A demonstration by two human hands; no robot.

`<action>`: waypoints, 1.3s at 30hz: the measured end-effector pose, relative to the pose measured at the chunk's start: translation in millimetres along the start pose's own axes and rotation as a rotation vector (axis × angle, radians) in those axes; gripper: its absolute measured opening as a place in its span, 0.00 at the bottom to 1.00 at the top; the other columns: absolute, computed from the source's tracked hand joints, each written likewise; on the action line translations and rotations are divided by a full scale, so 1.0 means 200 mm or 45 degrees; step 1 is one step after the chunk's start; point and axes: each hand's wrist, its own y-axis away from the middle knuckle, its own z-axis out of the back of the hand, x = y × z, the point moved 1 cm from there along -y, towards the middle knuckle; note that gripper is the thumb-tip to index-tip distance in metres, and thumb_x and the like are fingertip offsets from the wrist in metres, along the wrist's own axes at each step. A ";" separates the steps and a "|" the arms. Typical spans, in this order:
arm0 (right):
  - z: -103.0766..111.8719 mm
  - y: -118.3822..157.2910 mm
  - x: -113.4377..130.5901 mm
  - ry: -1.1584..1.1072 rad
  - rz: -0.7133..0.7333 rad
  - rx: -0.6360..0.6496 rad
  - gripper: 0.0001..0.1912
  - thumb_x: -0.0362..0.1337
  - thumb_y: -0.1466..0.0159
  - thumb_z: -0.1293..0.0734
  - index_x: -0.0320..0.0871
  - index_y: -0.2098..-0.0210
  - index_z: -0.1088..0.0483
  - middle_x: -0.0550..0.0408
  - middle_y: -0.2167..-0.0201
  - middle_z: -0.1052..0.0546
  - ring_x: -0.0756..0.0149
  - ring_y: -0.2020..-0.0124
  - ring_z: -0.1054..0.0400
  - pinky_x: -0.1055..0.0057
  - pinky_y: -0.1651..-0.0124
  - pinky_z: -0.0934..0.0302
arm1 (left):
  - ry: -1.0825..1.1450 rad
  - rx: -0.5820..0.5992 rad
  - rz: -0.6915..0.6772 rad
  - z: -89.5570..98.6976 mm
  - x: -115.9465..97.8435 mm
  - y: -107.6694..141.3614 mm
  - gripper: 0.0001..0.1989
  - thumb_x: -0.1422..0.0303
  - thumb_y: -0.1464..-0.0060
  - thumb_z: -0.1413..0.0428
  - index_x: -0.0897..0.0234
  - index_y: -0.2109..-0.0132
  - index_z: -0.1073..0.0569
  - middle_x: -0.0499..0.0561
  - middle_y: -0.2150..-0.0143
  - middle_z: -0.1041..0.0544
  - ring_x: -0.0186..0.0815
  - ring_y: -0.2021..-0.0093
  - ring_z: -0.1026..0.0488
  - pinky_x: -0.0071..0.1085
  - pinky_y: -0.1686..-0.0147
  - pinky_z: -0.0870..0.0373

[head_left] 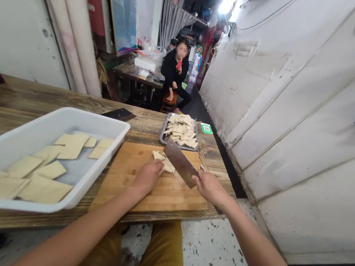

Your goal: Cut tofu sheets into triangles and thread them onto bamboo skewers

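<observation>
Work surface: a desk (81, 100) of brown, strongly grained wood carries a cutting board (122, 182), its face unevenly stained. Pale slices (168, 167) lie on the board towards its far side. Left hand (148, 175): fingers of the grip bent against the slices; whether it pinches them cannot be told. Right hand (207, 184): grip wrapped round the handle of a cleaver (180, 160), its blade slanting above the board; contact with the slices cannot be confirmed. Just beyond the board stands a metal tray (162, 137) heaped with small pieces (181, 129); beyond the board's far right corner lies a green code card (206, 128). Left of the board is a white tub (122, 127) holding flat sheets (45, 190), several overlapping.

Room: well to the right of the board, a white wall (270, 102), scuffed and stained. Below the board, a speckled floor (208, 259). Well beyond the board, a seated person (173, 71) in dark clothes beside a cluttered second desk (136, 72); high beyond the board, a bright lamp (226, 6)
</observation>
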 end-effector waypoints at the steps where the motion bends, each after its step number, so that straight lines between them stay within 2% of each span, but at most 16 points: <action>1: 0.01 0.01 -0.02 0.006 -0.019 -0.036 0.12 0.37 0.32 0.46 0.38 0.62 0.33 0.46 0.67 0.24 0.62 0.66 0.29 0.74 0.69 0.50 | -0.019 0.016 -0.030 -0.01 -0.01 -0.01 0.11 0.70 0.46 0.52 0.67 0.62 0.26 0.58 0.56 0.25 0.40 0.56 0.29 0.35 0.54 0.35; 4: 0.02 0.05 -0.06 0.026 -0.073 -0.130 0.12 0.36 0.32 0.46 0.38 0.63 0.34 0.46 0.68 0.24 0.61 0.66 0.30 0.73 0.70 0.51 | -0.103 -0.024 -0.107 0.03 -0.06 0.06 0.13 0.71 0.45 0.53 0.67 0.57 0.27 0.59 0.53 0.26 0.41 0.53 0.30 0.36 0.53 0.34; 6: 0.00 0.09 -0.08 0.028 -0.090 -0.201 0.12 0.37 0.32 0.46 0.38 0.64 0.35 0.47 0.70 0.24 0.62 0.68 0.30 0.73 0.71 0.51 | -0.140 -0.130 -0.138 0.13 -0.10 0.16 0.14 0.69 0.45 0.53 0.64 0.54 0.28 0.56 0.50 0.27 0.40 0.52 0.30 0.37 0.52 0.34; 9: -0.08 0.16 -0.06 -0.027 -0.046 -0.294 0.12 0.37 0.32 0.47 0.39 0.65 0.36 0.51 0.75 0.25 0.63 0.74 0.30 0.73 0.74 0.52 | -0.182 -0.361 -0.213 0.38 -0.11 0.32 0.14 0.66 0.45 0.52 0.62 0.53 0.28 0.53 0.53 0.25 0.38 0.53 0.29 0.35 0.51 0.34; 12: -0.18 0.21 -0.01 -0.105 0.047 -0.296 0.14 0.39 0.31 0.48 0.41 0.68 0.37 0.53 0.77 0.25 0.64 0.76 0.30 0.74 0.75 0.52 | -0.431 -0.544 -0.038 0.71 -0.03 0.39 0.14 0.64 0.45 0.52 0.61 0.55 0.27 0.52 0.55 0.23 0.39 0.56 0.27 0.34 0.52 0.34; 13: -0.22 0.22 0.01 -0.118 0.068 -0.282 0.14 0.39 0.32 0.48 0.42 0.68 0.37 0.53 0.77 0.25 0.64 0.76 0.30 0.74 0.75 0.52 | -0.536 -0.516 0.062 0.81 0.02 0.38 0.15 0.62 0.45 0.52 0.62 0.55 0.27 0.53 0.55 0.23 0.40 0.57 0.27 0.35 0.54 0.34; 16: -0.29 0.23 0.07 -0.142 0.141 -0.236 0.13 0.38 0.32 0.49 0.43 0.69 0.38 0.54 0.79 0.26 0.63 0.78 0.30 0.73 0.76 0.52 | -0.802 -0.153 0.367 1.06 0.20 0.30 0.17 0.62 0.46 0.54 0.63 0.55 0.26 0.55 0.58 0.22 0.46 0.58 0.27 0.38 0.58 0.33; 18: -0.33 0.23 0.10 -0.148 0.186 -0.241 0.14 0.38 0.31 0.49 0.43 0.69 0.39 0.55 0.80 0.26 0.62 0.78 0.30 0.73 0.76 0.51 | -0.888 0.120 0.526 1.15 0.34 0.22 0.18 0.62 0.48 0.52 0.65 0.55 0.25 0.57 0.59 0.22 0.47 0.57 0.27 0.37 0.57 0.33; 19: -0.34 0.22 0.11 -0.148 0.203 -0.246 0.14 0.38 0.31 0.50 0.43 0.69 0.39 0.55 0.80 0.26 0.62 0.78 0.29 0.73 0.76 0.51 | -0.880 0.229 0.526 1.16 0.41 0.18 0.19 0.62 0.48 0.52 0.65 0.55 0.25 0.56 0.58 0.22 0.46 0.56 0.27 0.35 0.56 0.34; 22: -0.36 0.21 0.12 -0.134 0.226 -0.255 0.14 0.39 0.31 0.51 0.44 0.69 0.41 0.56 0.81 0.26 0.62 0.79 0.29 0.72 0.77 0.51 | -0.884 0.395 0.464 1.13 0.59 0.06 0.20 0.64 0.48 0.53 0.66 0.52 0.26 0.56 0.53 0.24 0.41 0.51 0.30 0.31 0.52 0.38; 26: -0.40 0.20 0.11 -0.097 0.215 -0.262 0.13 0.39 0.31 0.51 0.45 0.69 0.43 0.56 0.81 0.26 0.60 0.79 0.28 0.72 0.78 0.51 | -0.891 0.383 0.527 0.99 0.72 -0.06 0.21 0.62 0.50 0.51 0.67 0.52 0.27 0.60 0.50 0.27 0.44 0.49 0.32 0.34 0.52 0.38; 33: -0.45 0.19 0.09 -0.100 0.218 -0.289 0.14 0.41 0.31 0.52 0.47 0.70 0.44 0.57 0.84 0.27 0.60 0.82 0.29 0.72 0.80 0.53 | -0.736 0.479 0.497 0.70 0.69 -0.18 0.24 0.59 0.59 0.44 0.66 0.54 0.28 0.61 0.55 0.25 0.45 0.54 0.28 0.34 0.57 0.34; 36: -0.44 0.19 0.10 -0.078 0.180 -0.276 0.13 0.41 0.31 0.52 0.47 0.70 0.44 0.56 0.84 0.27 0.59 0.82 0.29 0.71 0.80 0.53 | -0.691 0.505 0.551 0.64 0.67 -0.20 0.29 0.63 0.63 0.41 0.70 0.51 0.32 0.66 0.55 0.25 0.48 0.55 0.28 0.35 0.59 0.33; 39: -0.41 0.20 0.12 -0.061 0.169 -0.243 0.13 0.39 0.31 0.52 0.46 0.69 0.43 0.55 0.83 0.26 0.60 0.81 0.29 0.71 0.79 0.54 | -0.656 0.498 0.626 0.63 0.66 -0.21 0.31 0.66 0.64 0.41 0.73 0.50 0.33 0.70 0.54 0.26 0.51 0.54 0.28 0.36 0.59 0.34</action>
